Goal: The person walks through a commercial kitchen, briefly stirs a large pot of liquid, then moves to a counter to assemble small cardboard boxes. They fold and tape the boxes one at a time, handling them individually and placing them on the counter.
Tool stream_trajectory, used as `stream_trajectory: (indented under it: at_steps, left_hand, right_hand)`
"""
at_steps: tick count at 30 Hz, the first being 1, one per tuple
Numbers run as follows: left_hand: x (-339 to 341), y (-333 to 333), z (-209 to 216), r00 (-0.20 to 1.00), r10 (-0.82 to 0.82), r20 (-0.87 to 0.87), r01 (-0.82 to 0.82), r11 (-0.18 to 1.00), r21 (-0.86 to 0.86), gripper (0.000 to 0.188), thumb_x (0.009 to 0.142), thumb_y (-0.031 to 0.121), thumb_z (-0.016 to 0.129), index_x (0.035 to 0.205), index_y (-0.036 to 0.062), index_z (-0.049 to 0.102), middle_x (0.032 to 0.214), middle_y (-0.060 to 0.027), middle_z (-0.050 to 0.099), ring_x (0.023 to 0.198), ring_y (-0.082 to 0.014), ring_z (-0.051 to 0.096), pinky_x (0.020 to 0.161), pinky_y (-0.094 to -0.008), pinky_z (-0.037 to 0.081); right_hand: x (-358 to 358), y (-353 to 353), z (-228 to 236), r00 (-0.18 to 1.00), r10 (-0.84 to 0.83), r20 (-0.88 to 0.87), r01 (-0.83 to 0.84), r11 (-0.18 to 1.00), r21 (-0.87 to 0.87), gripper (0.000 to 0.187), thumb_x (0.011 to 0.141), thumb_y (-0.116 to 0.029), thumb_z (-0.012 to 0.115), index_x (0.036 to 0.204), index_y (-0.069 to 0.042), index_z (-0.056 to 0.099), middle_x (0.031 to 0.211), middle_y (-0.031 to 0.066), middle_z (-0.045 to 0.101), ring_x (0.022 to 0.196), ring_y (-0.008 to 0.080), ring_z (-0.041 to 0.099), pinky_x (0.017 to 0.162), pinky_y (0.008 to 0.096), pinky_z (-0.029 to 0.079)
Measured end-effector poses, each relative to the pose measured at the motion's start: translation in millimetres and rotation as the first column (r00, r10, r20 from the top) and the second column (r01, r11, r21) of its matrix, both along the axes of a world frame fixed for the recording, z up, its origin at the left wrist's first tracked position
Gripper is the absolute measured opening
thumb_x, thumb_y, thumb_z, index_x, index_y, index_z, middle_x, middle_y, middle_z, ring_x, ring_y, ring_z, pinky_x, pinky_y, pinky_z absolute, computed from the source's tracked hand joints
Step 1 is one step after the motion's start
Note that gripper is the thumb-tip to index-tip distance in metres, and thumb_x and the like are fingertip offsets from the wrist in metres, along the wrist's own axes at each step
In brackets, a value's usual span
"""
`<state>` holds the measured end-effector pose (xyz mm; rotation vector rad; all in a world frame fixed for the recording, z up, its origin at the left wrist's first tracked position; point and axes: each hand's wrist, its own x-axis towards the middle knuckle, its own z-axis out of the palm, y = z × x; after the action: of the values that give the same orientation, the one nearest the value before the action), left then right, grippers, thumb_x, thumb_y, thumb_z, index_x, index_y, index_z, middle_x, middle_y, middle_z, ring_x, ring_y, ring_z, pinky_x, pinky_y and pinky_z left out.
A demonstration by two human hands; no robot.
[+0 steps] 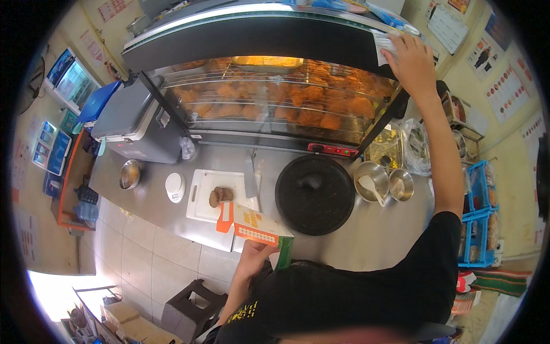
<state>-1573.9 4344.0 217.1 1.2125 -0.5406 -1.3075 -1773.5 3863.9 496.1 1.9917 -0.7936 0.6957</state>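
My left hand grips an orange, white and green cardboard food box from below, near the front edge of the counter. My right arm stretches up to the top right corner of the heated display cabinet. There my right hand has its thumb and fingers closed on a white sheet of paper. Just beyond the box, a browned piece of cooked food lies on a white cutting board. A cleaver-like knife rests across the board's right side.
Right of the board sits a round black board. Past it stand a steel bowl with a white scoop and a smaller bowl. A white kitchen scale, another bowl and a grey cooler occupy the left.
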Motion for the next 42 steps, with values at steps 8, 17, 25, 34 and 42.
stream_trajectory:
  at_steps: [8, 17, 25, 34, 42]
  left_hand:
    - [14, 16, -3, 0.999, 0.033, -0.018, -0.034, 0.999, -0.03, 0.026, 0.097, 0.002, 0.064, 0.122, -0.004, 0.065, 0.114, -0.0099, 0.071, 0.106, -0.0178, 0.068, 0.094, -0.0345, 0.057]
    - [1, 14, -2, 0.998, 0.064, -0.016, -0.065, 0.997, -0.038, 0.022, 0.096, 0.004, 0.068, 0.116, -0.0024, 0.067, 0.108, -0.0088, 0.073, 0.096, -0.0157, 0.069, 0.086, -0.0323, 0.057]
    - [-22, 6, 0, 0.998, 0.052, -0.034, -0.053, 0.998, -0.041, 0.023, 0.097, 0.003, 0.063, 0.118, -0.0052, 0.067, 0.114, -0.0101, 0.071, 0.103, -0.0183, 0.069, 0.093, -0.0351, 0.057]
    - [-53, -4, 6, 0.998, 0.034, 0.056, -0.036, 0.999, 0.037, 0.023, 0.095, 0.0, 0.065, 0.117, -0.0049, 0.068, 0.115, -0.0105, 0.072, 0.103, -0.0183, 0.069, 0.094, -0.0345, 0.057]
    - [-79, 3, -2, 0.999, 0.041, -0.009, -0.041, 0.999, 0.022, 0.027, 0.094, -0.001, 0.066, 0.12, -0.0039, 0.067, 0.116, -0.0094, 0.071, 0.107, -0.0185, 0.068, 0.094, -0.0351, 0.057]
  right_hand:
    - [25, 1, 7, 0.939, 0.326, 0.104, -0.338, 0.933, 0.121, 0.038, 0.097, -0.035, 0.066, 0.123, -0.008, 0.064, 0.116, 0.0124, 0.064, 0.113, 0.0325, 0.059, 0.096, 0.0462, 0.047]
    - [33, 5, 9, 0.925, 0.366, 0.098, -0.378, 0.906, 0.188, 0.045, 0.095, -0.035, 0.068, 0.135, -0.016, 0.06, 0.12, 0.0121, 0.061, 0.114, 0.0338, 0.056, 0.099, 0.0461, 0.044]
    - [14, 16, -9, 0.991, 0.011, 0.132, -0.005, 0.999, -0.044, 0.046, 0.093, -0.047, 0.066, 0.129, -0.018, 0.064, 0.118, 0.0117, 0.063, 0.112, 0.0288, 0.057, 0.094, 0.0477, 0.042]
    - [3, 18, -8, 0.978, -0.135, 0.158, 0.13, 0.99, 0.047, 0.058, 0.095, -0.057, 0.061, 0.125, -0.007, 0.067, 0.121, 0.0111, 0.067, 0.117, 0.0266, 0.059, 0.098, 0.0455, 0.039]
    - [14, 33, -4, 0.977, -0.043, 0.21, 0.013, 0.99, 0.142, 0.067, 0.095, -0.064, 0.056, 0.127, -0.007, 0.068, 0.131, 0.0115, 0.062, 0.124, 0.0295, 0.054, 0.1, 0.0493, 0.04]
